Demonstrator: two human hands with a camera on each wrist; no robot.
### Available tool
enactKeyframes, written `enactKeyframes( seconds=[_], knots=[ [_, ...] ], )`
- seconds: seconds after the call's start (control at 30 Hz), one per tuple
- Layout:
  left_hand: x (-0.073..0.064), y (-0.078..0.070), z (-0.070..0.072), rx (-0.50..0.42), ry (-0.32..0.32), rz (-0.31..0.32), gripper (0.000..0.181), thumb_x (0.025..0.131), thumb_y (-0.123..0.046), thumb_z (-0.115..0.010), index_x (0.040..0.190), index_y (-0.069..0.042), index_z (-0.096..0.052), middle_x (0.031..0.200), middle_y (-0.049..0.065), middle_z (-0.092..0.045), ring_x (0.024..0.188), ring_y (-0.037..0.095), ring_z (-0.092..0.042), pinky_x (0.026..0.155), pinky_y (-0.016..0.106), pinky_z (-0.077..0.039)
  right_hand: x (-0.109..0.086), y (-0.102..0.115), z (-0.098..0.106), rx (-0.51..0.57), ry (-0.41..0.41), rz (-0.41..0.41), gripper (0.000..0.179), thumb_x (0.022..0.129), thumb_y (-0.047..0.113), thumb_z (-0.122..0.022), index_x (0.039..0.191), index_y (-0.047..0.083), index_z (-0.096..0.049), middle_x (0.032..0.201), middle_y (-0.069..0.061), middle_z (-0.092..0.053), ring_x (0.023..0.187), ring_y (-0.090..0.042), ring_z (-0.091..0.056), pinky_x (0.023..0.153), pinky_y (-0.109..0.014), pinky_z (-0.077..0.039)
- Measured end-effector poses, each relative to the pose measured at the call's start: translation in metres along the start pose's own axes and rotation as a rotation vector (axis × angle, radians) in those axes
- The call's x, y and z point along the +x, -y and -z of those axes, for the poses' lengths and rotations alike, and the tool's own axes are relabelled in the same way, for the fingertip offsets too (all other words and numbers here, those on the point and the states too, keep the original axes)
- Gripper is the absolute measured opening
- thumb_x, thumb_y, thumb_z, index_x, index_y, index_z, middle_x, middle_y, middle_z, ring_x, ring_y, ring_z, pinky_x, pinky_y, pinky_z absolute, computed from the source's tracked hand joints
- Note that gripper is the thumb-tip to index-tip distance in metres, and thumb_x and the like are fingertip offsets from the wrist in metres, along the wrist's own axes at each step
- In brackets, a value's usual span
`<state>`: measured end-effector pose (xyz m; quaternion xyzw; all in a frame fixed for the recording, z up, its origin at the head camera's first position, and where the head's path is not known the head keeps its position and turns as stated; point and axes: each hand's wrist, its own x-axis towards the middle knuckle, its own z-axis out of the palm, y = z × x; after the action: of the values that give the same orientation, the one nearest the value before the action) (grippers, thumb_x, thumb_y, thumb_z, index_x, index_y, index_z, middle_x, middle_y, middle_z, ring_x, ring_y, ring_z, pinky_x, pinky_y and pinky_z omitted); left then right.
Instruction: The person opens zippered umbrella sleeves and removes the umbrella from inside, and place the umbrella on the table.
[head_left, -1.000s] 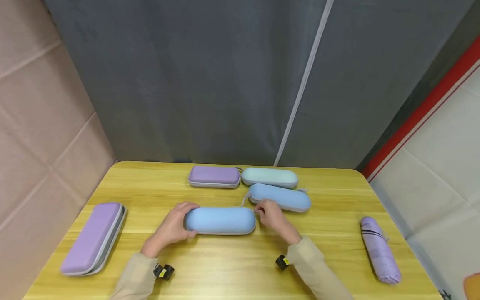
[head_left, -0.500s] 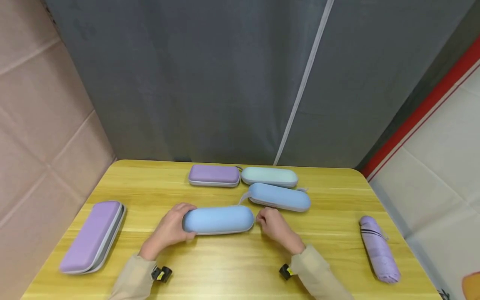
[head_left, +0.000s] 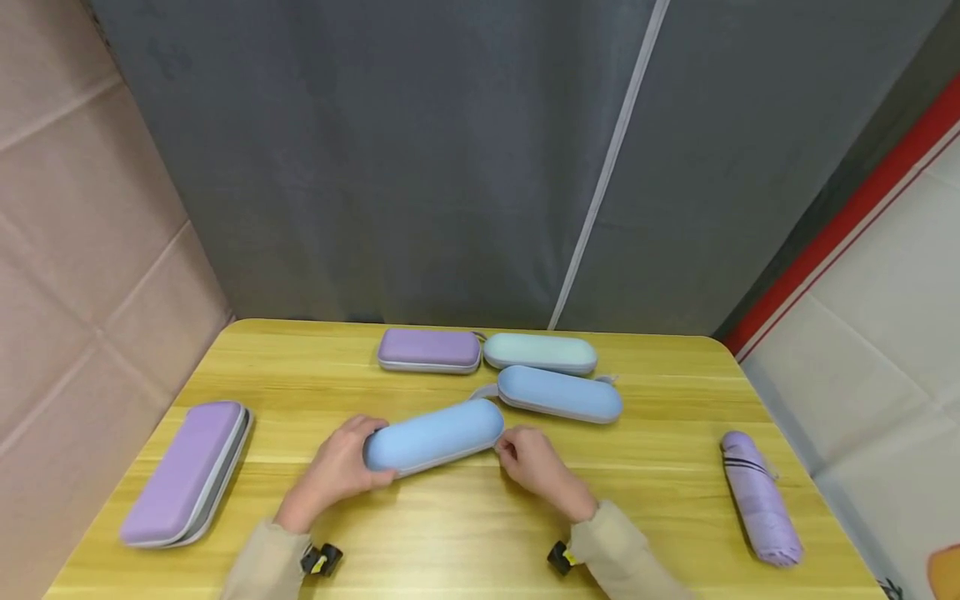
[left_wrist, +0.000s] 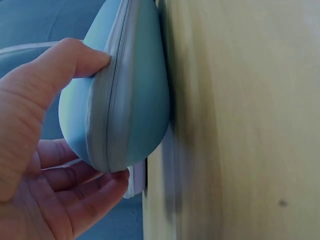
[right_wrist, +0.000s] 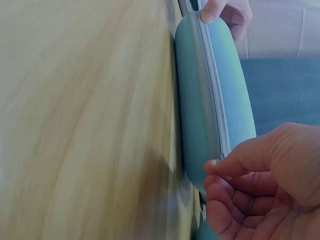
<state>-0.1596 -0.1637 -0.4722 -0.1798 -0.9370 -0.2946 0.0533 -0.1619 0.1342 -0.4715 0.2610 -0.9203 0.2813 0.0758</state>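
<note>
A light-blue, capsule-shaped zippered case lies at a slant on the table between the two hands. My left hand grips its left end; in the left wrist view the thumb presses beside the zipper and the fingers curl under the rounded end. At the other end is my right hand. Its thumb and forefinger pinch the small zipper pull, seen in the right wrist view. The zipper runs along the side facing me, and its teeth look closed there. A grey loop strap rises behind the right end.
Behind it lie a second blue case, a mint case and a small purple case. A larger purple case is at the left of the wooden table. A folded lilac umbrella lies at the right.
The blue case has turned, its right end swinging away from me and its left end coming slightly nearer. My right hand has shifted a little left and nearer, along its front side.
</note>
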Motion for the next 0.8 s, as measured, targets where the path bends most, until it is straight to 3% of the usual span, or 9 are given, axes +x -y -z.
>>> enactKeyframes(
  seconds=[0.43,0.63,0.8],
  knots=[
    [-0.016,-0.029,0.0,0.122,0.046,0.066,0.067,0.057,-0.044,-0.083,0.104,-0.001,-0.064,0.088,0.005,-0.061,0.073,0.018,-0.059,0.065,0.038,-0.053,0.008,0.018,-0.012,0.087,0.056,0.065,0.01,0.077,-0.004,-0.062,0.073,0.004,-0.063,0.068,0.0,-0.052,0.061,-0.005,-0.042,0.055,-0.016,-0.039],
    [-0.022,-0.04,-0.006,0.188,0.019,0.067,0.069,0.057,-0.049,-0.081,0.101,0.001,-0.064,0.085,0.008,-0.062,0.068,0.018,-0.059,0.058,0.035,-0.051,0.01,0.026,-0.016,0.123,0.113,0.091,0.012,0.076,-0.005,-0.061,0.071,0.006,-0.061,0.066,0.001,-0.051,0.06,-0.004,-0.04,0.054,-0.015,-0.038],
    [-0.027,-0.051,-0.009,0.235,-0.019,0.066,0.067,0.056,-0.05,-0.081,0.095,0.002,-0.064,0.076,0.008,-0.059,0.058,0.016,-0.054,0.049,0.031,-0.048,0.01,0.028,-0.019,0.128,0.101,0.1,0.013,0.076,-0.005,-0.062,0.069,0.007,-0.06,0.066,0.003,-0.05,0.06,-0.003,-0.04,0.054,-0.014,-0.038]
  ],
)
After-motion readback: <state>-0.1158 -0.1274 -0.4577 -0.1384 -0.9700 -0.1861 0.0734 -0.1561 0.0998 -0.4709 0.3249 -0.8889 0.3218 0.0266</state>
